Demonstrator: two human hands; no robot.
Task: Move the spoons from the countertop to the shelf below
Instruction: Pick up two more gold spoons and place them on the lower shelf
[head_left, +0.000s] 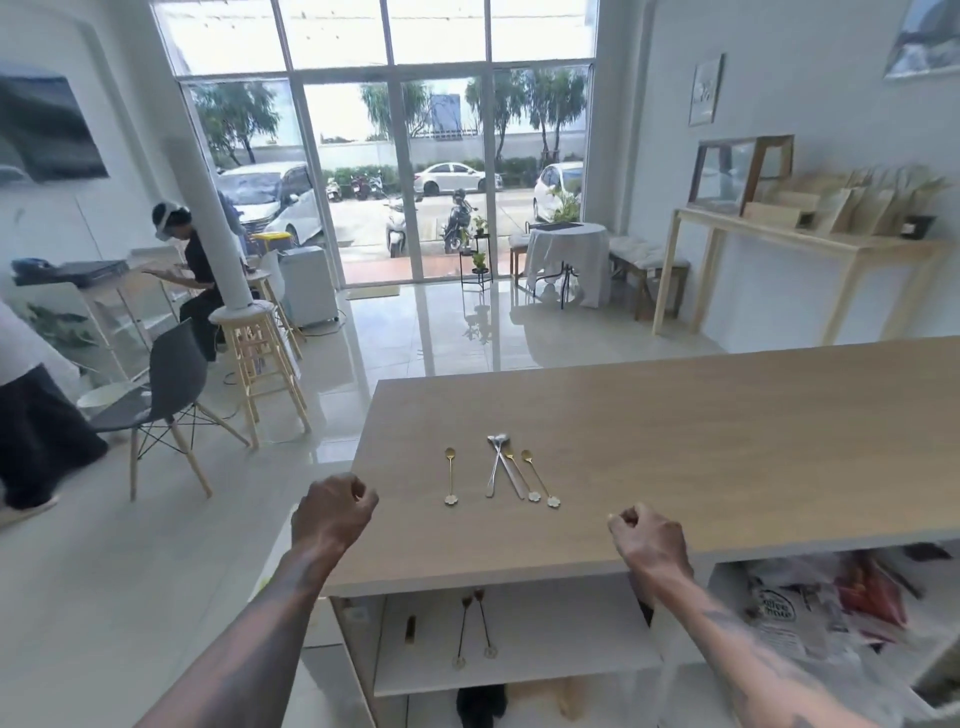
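Observation:
Several spoons lie on the wooden countertop (701, 441). A gold spoon (450, 475) lies apart on the left. Two crossed silver spoons (496, 467) and two more gold spoons (537, 478) lie together to its right. On the white shelf below (561, 654) rest two gold spoons (472, 631). My left hand (332, 512) hovers over the counter's left front corner, fingers curled, holding nothing. My right hand (647, 538) hangs over the front edge, right of the spoons, also curled with nothing in it.
A small dark object (410, 629) stands on the shelf's left part. Plastic bags (810, 608) fill the compartment to the right. To the left stand a grey chair (166, 395) and a wooden stool (260, 358); a person (192, 270) sits beyond.

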